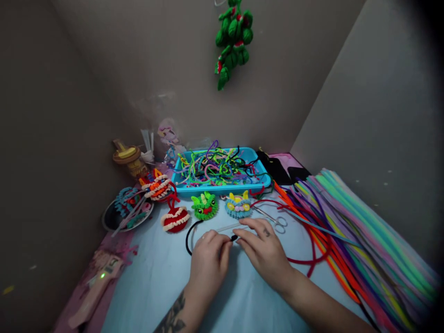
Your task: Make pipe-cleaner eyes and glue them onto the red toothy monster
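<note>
My left hand (209, 261) pinches a black pipe cleaner (187, 238), which loops out behind that hand toward the left. A small dark coiled end of it shows between the fingertips of both hands. The fingers of my right hand (265, 254) close at this coil from the right. Just behind the fingertips is a pale translucent stick (225, 227), partly hidden; whether a hand touches it I cannot tell. Beyond my hands sit a green dragon-like head (205, 206) and a blue head with yellow ears (238, 206), both of fuzzy pipe cleaner.
Scissors (277, 223) and red pipe cleaners (305, 262) lie to the right, beside a big bundle of coloured pipe cleaners (364, 231). A blue tray (208, 189) of scraps stands behind. Leftward are a red-and-cream piece (176, 219), a metal bowl (107, 217) and a pink glue gun (97, 291).
</note>
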Demonstrator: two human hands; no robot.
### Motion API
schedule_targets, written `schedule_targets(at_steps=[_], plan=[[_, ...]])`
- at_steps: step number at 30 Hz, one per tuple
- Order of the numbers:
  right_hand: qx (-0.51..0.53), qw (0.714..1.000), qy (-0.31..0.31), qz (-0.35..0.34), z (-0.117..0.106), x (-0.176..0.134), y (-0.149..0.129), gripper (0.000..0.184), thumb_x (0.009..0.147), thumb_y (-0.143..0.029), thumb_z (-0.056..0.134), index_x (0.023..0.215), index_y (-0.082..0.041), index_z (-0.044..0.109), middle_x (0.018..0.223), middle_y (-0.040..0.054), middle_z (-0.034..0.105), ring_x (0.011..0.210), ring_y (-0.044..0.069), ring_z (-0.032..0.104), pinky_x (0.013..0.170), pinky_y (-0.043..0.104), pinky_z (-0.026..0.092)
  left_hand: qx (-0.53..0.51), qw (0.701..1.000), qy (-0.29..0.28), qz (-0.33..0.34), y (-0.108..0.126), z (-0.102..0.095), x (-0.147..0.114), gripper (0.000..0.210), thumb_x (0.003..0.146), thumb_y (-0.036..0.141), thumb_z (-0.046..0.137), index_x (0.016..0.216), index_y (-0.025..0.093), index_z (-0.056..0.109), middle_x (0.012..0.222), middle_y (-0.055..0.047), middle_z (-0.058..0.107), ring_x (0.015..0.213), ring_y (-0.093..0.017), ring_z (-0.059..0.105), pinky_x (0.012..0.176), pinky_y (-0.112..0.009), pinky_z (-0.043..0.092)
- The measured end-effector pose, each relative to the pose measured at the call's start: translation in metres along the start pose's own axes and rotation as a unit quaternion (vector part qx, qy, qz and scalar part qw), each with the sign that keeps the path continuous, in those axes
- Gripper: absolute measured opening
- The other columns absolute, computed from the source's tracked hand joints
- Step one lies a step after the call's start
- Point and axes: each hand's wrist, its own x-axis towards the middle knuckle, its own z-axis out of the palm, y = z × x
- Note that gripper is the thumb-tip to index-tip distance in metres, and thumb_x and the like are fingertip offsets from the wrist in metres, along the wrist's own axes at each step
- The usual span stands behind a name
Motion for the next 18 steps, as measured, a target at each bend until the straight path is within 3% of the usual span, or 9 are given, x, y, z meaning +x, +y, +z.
schedule_targets(at_steps=[8, 12, 14, 18], plan=[[0.009, 0.999, -0.035, 0.016, 0.004, -0.001, 0.0, 0.02, 0.084, -0.009, 0.053, 0.09, -0.024, 0.065, 0.115, 0.0074, 0.059, 0.101, 0.026, 0.051, 0.086, 0.045, 0.049, -0.031, 0.999, -0.014, -0.003, 0.0, 0.002, -0.001, 0.018, 0.089, 0.021, 0.046, 0.083, 0.019, 0.063, 0.079, -0.005, 0.061, 0.079, -0.019, 0.057, 0.07, -0.029, 0.043], [0.066, 0.995, -0.048, 0.055, 0.005, 0.0, 0.0, 0.02, 0.083, -0.009, 0.052, 0.093, -0.023, 0.061, 0.113, 0.0084, 0.058, 0.105, 0.025, 0.05, 0.089, 0.044, 0.047, -0.138, 0.988, 0.001, -0.074, 0.001, 0.0, 0.003, 0.018, 0.085, 0.025, 0.049, 0.075, 0.018, 0.062, 0.073, -0.003, 0.058, 0.071, -0.017, 0.054, 0.066, -0.028, 0.04], [0.114, 0.987, -0.049, 0.101, 0.005, 0.001, -0.002, 0.02, 0.081, -0.011, 0.054, 0.097, -0.022, 0.06, 0.112, 0.0084, 0.057, 0.107, 0.025, 0.052, 0.09, 0.043, 0.047, -0.24, 0.958, 0.001, -0.159, 0.0, -0.001, 0.006, 0.019, 0.081, 0.03, 0.054, 0.069, 0.017, 0.06, 0.065, 0.0, 0.053, 0.062, -0.014, 0.05, 0.06, -0.025, 0.037], [0.187, 0.96, -0.061, 0.2, 0.006, 0.004, -0.006, 0.015, 0.078, -0.015, 0.056, 0.09, -0.023, 0.062, 0.11, 0.0068, 0.056, 0.104, 0.022, 0.055, 0.078, 0.034, 0.05, -0.43, 0.851, -0.025, -0.299, -0.006, -0.002, 0.009, 0.021, 0.071, 0.035, 0.063, 0.067, 0.015, 0.058, 0.054, 0.005, 0.044, 0.05, -0.009, 0.037, 0.051, -0.022, 0.027]])
